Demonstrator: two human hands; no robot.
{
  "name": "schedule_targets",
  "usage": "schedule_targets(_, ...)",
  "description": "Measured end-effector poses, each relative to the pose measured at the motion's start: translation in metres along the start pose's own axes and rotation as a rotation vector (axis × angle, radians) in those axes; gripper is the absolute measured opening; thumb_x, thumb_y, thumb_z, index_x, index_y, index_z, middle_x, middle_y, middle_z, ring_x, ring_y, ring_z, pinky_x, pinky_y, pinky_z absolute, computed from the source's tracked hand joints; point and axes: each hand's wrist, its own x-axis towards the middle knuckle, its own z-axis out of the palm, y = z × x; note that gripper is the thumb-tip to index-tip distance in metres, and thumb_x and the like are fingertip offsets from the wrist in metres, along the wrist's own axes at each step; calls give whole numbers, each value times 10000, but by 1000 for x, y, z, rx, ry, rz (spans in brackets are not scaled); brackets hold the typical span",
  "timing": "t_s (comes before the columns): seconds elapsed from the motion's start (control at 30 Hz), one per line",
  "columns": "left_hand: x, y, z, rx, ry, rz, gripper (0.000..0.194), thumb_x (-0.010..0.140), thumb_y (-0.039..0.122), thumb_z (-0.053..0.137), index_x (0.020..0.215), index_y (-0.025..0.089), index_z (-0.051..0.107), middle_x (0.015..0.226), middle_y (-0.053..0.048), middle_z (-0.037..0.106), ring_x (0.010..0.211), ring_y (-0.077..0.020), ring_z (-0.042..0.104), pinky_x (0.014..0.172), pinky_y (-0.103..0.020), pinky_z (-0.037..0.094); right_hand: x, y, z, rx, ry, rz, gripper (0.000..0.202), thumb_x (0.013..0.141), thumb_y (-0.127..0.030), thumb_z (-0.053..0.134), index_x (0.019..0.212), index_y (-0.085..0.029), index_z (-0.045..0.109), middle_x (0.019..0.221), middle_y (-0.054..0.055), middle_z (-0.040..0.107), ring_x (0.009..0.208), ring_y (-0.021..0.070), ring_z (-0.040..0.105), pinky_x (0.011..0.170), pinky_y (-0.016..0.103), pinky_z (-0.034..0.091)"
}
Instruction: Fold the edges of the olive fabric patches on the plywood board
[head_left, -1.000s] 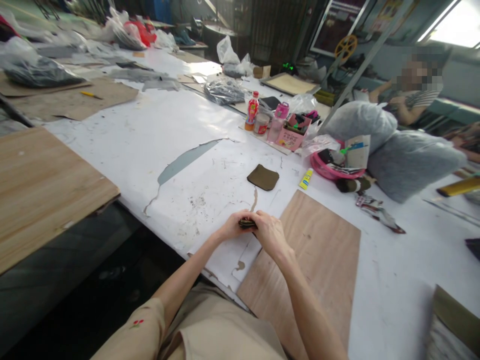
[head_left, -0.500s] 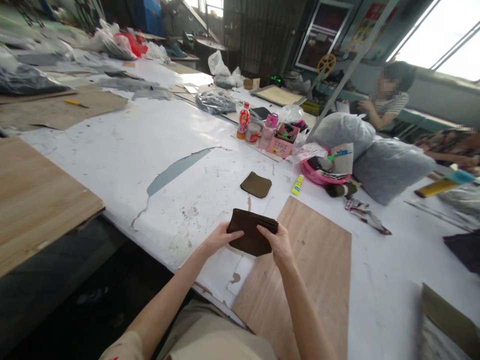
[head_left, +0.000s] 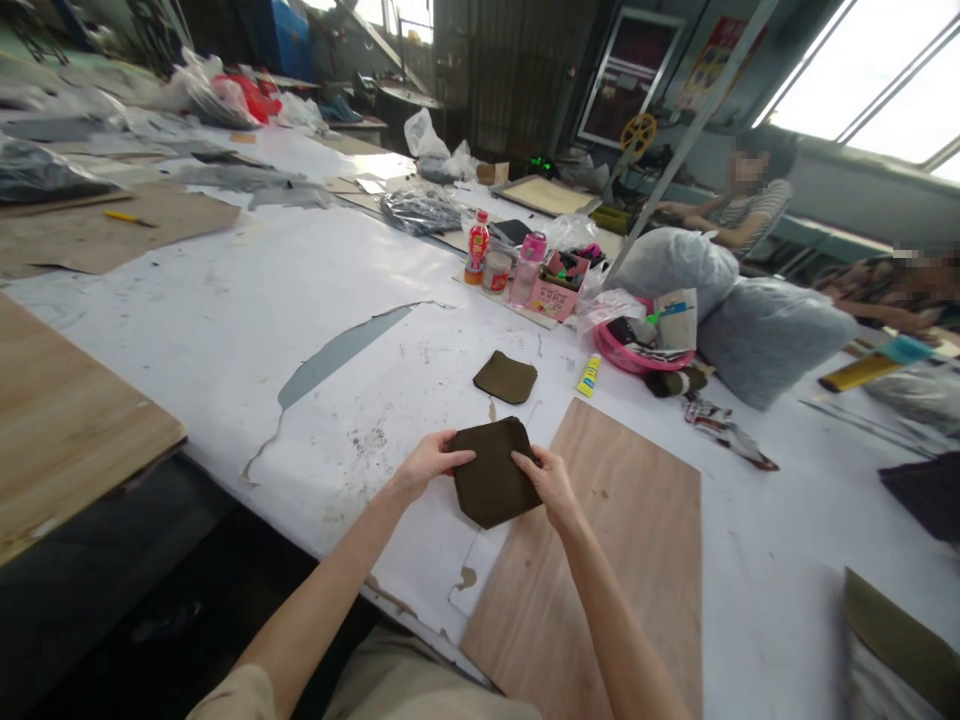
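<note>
Between my two hands is a stack of dark olive-brown fabric pieces (head_left: 493, 475), roughly square with cut lower corners, its flat face toward me. My left hand (head_left: 431, 462) grips the left edge, thumb on the front face. At the right edge my right hand (head_left: 551, 482) pinches it the same way; the fingers behind the stack are hidden. A similar brown fabric piece or pile (head_left: 506, 377) lies flat on the white table (head_left: 360, 370) just beyond the stack. Below and to the right, a plywood board (head_left: 607, 560) rests on the table.
A yellow glue tube (head_left: 589, 376) lies near a pink basket (head_left: 637, 358) of odds and ends. Bottles, including a red-labelled one (head_left: 477, 247), stand by a pink box (head_left: 559, 290). Large stuffed bags (head_left: 780, 335) sit at right, with people beyond. Another wooden board (head_left: 75, 420) is at left.
The stack has tilted so that its broad face shows more and its layered top edge shows less. Both hands still hold it. The camera view has shifted slightly.
</note>
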Motion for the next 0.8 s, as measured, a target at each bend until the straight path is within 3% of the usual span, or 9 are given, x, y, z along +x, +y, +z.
schedule_targets(0.1,9,-10,3,-54,12,-67,561,664,471,823,1106,164,661,1011,-77,741,905,-226,697,727,-312,558,13,8,1,54,55,2,533,642,-673,669,796,-163,649,690,29,674,644,197,611,577,287,474)
schedule_targets(0.2,29,-7,6,-1,47,-8,558,690,499,799,1098,144,660,966,-78,743,912,-237,692,777,-342,560,33,12,2,75,86,-9,576,624,-702,658,818,-160,646,719,43,691,680,210,636,616,313,517)
schedule_targets(0.3,60,14,7,163,87,148,459,808,495,699,1067,118,658,1008,-92,715,928,-241,669,815,-380,558,56,9,-1,54,94,-15,571,618,-687,667,844,-163,640,757,44,701,707,202,647,622,311,539)
schedule_targets(0.43,98,52,6,278,133,251,358,924,398,585,1189,158,589,1207,-78,603,1040,-232,614,878,-421,545,92,-6,-10,-28,97,26,440,685,-586,681,829,-175,620,745,22,682,617,165,636,515,276,528)
schedule_targets(0.63,122,83,2,404,226,355,343,946,381,551,1216,171,574,1233,-85,588,1064,-223,604,899,-427,536,153,-30,-21,-281,189,24,239,886,-392,574,870,-154,576,685,2,632,553,126,609,512,256,535)
schedule_targets(0.7,123,88,-1,451,273,369,346,944,378,555,1221,172,570,1233,-88,586,1065,-221,604,896,-427,536,167,-35,-19,-409,213,-14,249,919,-368,565,979,-128,593,773,27,654,628,139,630,568,282,553)
schedule_targets(0.8,124,91,-2,533,333,359,384,917,378,602,1233,164,559,1235,-92,584,1059,-226,607,886,-434,541,170,-39,-12,-610,222,-131,332,938,-375,582,1182,-150,581,1122,76,631,933,182,639,796,377,562)
